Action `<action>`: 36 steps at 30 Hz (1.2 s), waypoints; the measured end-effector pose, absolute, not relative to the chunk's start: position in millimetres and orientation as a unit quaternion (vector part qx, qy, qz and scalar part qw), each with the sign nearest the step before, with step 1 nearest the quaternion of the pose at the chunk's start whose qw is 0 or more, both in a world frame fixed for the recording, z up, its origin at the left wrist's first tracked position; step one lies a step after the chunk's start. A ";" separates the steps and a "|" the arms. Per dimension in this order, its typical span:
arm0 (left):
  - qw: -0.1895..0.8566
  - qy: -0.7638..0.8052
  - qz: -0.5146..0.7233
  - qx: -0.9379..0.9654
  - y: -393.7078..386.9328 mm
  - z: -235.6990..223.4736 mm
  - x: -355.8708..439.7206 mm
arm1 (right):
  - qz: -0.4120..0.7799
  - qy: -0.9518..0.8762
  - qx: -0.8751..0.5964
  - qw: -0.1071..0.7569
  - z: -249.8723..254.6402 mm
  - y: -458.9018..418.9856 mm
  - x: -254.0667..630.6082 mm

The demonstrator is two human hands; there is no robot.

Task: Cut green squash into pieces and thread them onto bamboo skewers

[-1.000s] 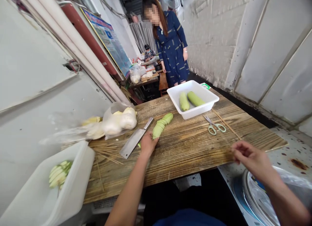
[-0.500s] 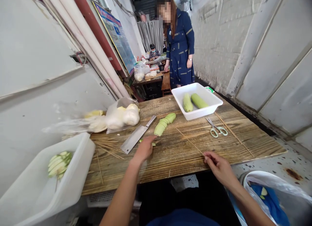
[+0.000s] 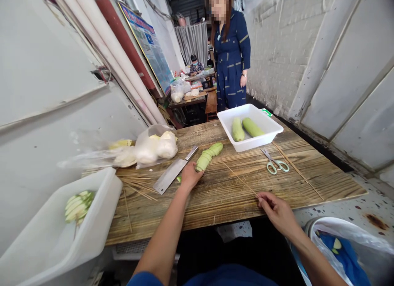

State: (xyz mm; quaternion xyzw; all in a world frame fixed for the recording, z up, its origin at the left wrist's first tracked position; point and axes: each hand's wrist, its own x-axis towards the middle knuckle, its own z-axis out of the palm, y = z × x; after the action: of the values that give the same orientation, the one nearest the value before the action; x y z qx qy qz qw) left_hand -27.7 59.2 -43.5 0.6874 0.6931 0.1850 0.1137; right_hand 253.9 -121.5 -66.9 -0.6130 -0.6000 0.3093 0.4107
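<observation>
A row of overlapping pale green zucchini slices [image 3: 210, 154] lies on the wooden table. At its near end is my left hand [image 3: 191, 177], its thumb and fingers closed around the end slice; the fingertips are partly hidden. My right hand [image 3: 275, 208] pinches the near end of a thin bamboo skewer [image 3: 238, 177], which points away to the left across the tabletop. Just left of the slices lies a cleaver [image 3: 172, 173], close to my left hand. A small green scrap [image 3: 179, 178] shows between blade and hand.
Two whole zucchinis [image 3: 251, 127] lie in a white tray [image 3: 271, 139]. Scissors [image 3: 277, 164] and more skewers [image 3: 295, 169] are at the right. Left stand bagged white items [image 3: 156, 148], loose skewers [image 3: 138, 185] and a white bin [image 3: 107, 204] holding skewered slices. A person [image 3: 230, 56] stands beyond the table.
My left hand has moved forward and slightly right, from beside the slices to closing on their near end. My right hand keeps its pinch on the skewer. The standing person has shifted slightly.
</observation>
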 end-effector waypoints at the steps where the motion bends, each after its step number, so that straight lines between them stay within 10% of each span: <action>1: 0.122 0.687 0.198 0.689 57.7 -42.6 -29.8 | 0.308 -0.602 -0.612 0.410 -67.2 -121.1 254.4; 13: 0.701 0.399 0.516 0.290 16.9 -28.8 -6.4 | 0.248 -0.657 -0.561 0.438 -52.3 -131.7 223.4; 36: 0.715 0.404 0.568 0.061 12.3 -19.6 10.2 | 0.264 -0.712 -0.494 0.424 -57.0 -139.6 197.0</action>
State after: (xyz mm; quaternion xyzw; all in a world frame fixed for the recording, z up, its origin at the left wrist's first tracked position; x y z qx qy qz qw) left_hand 10.2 12.3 -19.6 0.0614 0.4038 0.5679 0.7146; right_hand 197.0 -139.6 -57.0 -0.4940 -0.7119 0.2636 0.4239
